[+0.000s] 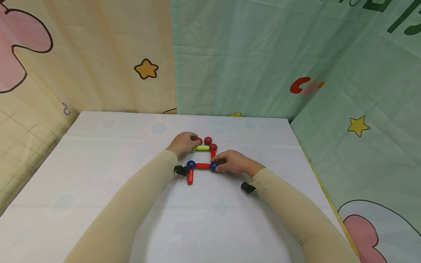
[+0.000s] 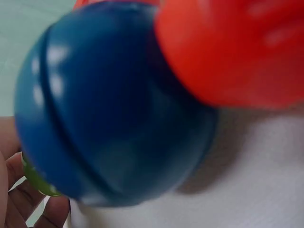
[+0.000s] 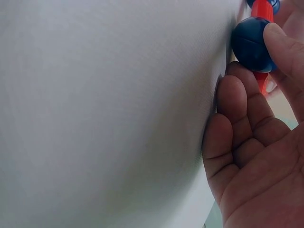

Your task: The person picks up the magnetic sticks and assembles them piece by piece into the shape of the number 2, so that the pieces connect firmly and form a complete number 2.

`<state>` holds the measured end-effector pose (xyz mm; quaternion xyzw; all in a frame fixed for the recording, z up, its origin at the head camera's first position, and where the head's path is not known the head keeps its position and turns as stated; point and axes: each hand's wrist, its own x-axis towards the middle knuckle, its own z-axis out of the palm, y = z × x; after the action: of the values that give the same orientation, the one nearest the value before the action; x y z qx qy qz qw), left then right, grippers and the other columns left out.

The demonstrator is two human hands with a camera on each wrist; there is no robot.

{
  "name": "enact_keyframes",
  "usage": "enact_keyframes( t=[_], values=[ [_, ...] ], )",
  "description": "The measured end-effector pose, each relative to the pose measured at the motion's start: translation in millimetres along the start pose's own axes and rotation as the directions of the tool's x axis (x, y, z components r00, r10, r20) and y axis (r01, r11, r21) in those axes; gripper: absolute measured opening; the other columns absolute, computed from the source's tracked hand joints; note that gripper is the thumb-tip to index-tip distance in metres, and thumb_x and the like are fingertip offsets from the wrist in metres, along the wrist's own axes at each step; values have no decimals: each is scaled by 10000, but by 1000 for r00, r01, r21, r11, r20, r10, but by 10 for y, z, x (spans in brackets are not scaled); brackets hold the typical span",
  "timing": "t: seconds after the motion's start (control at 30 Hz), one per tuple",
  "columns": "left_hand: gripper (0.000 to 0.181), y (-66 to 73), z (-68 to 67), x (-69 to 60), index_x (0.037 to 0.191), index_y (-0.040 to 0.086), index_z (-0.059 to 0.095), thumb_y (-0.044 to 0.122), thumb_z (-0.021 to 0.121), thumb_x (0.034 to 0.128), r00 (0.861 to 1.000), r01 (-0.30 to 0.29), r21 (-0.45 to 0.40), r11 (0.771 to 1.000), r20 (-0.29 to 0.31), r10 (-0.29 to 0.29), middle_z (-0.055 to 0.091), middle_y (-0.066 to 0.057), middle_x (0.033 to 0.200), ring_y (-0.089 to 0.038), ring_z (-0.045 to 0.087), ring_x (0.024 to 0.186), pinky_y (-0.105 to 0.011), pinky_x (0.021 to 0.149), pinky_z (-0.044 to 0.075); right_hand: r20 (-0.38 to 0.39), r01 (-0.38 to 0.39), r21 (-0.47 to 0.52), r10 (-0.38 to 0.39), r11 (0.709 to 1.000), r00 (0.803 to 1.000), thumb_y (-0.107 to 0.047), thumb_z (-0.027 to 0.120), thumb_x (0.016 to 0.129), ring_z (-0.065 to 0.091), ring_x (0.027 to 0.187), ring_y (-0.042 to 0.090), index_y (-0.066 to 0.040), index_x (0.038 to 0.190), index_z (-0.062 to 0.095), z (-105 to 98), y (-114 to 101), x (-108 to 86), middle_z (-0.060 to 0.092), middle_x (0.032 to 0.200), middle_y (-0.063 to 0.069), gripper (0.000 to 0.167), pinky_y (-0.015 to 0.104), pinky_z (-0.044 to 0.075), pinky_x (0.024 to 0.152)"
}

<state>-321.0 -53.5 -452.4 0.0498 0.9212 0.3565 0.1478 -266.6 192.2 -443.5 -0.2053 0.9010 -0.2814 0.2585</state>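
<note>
In the head view several balls and rods are joined together on the table. My left hand (image 1: pixel 182 143) holds a red ball (image 1: pixel 198 140) at the far left end, beside a yellow-green rod (image 1: pixel 203 148). My right hand (image 1: pixel 236 162) pinches a blue ball (image 1: pixel 213 167) at the near right corner; the right wrist view shows the thumb on this blue ball (image 3: pixel 251 43). A red rod (image 1: pixel 202 166) runs from it to another blue ball (image 1: pixel 191 164), which looms large in the left wrist view. From there a second red rod (image 1: pixel 190 177) points nearer.
Another red ball (image 1: pixel 208 140) lies just behind the red ball (image 1: pixel 213 147) at the far right corner. The white-covered table (image 1: pixel 210 223) meets patterned cloth walls (image 1: pixel 230 65) at the back and right. A black wrist device (image 1: pixel 248 187) sits near the right sleeve.
</note>
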Motion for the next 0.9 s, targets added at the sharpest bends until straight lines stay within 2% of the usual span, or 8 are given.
enact_keyframes(
  t=[0.3, 0.53, 0.77, 0.9],
  values=[
    [441, 5, 15, 7, 1401, 86, 646, 341, 656, 1041, 1000, -8, -1, 1000, -9, 8, 668, -117, 1343, -309, 586, 1221, -486, 1150, 475, -1, -7, 15, 7, 1000, 1000, -192, 778, 965, 583, 1016, 184, -204, 1298, 756, 3, -9, -15, 728, 1082, -9, 333, 294, 526, 889],
    [445, -13, -14, -6, 1415, 106, 635, 346, 660, 1041, 999, 16, -75, 997, -28, -19, 645, -107, 1346, -309, 560, 1219, -488, 1140, 484, 2, -2, -4, 2, 1000, 1000, -197, 771, 972, 589, 1019, 183, -207, 1305, 751, 3, -20, -13, 731, 1096, -11, 334, 316, 529, 916],
    [452, -73, -141, -39, 1432, 122, 617, 341, 663, 1040, 999, 28, -127, 991, -36, -33, 633, -107, 1341, -305, 561, 1216, -477, 1123, 500, 3, -15, -19, 15, 1000, 1000, -204, 770, 974, 584, 1032, 188, -217, 1312, 747, 2, -18, -6, 723, 1119, -6, 339, 323, 535, 925],
    [441, -116, -240, -87, 1420, 97, 607, 325, 641, 1044, 999, 2, -120, 993, -43, -7, 631, -125, 1353, -319, 558, 1236, -500, 1142, 477, 2, -18, -19, 18, 1000, 1000, -209, 774, 971, 580, 1029, 187, -221, 1310, 747, 0, -10, 1, 718, 1114, -7, 341, 314, 533, 909]
  ],
)
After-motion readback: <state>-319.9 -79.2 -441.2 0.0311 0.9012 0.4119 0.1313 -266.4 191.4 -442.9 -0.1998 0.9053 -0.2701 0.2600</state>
